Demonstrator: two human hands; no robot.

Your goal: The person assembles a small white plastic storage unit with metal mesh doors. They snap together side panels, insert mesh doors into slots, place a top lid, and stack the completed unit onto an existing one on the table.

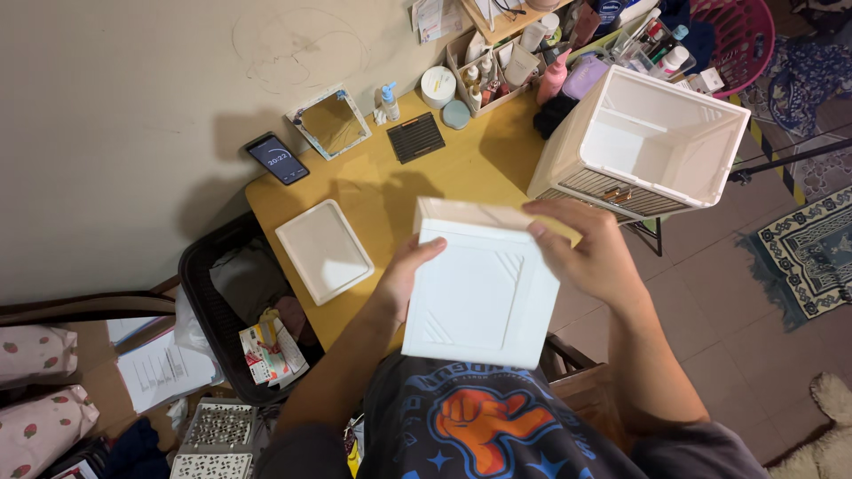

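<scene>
A white plastic box (482, 286) with raised corner lines on its flat face is held up in front of my chest, over the near edge of the yellow table (382, 191). My left hand (404, 270) grips its left side. My right hand (590, 253) holds its upper right edge, fingers curled over the top. A white open cabinet frame (648, 142) stands on the table's right end, just beyond my right hand. A white square lid (324, 250) lies flat on the table to the left of my left hand.
A phone (278, 159) and a small mirror (331, 123) lean at the wall. A dark slatted panel (415, 137) lies on the table, with bottles and jars (524, 58) behind. A black bin (235, 302) with rubbish sits left of the table. A pink basket (741, 40) stands far right.
</scene>
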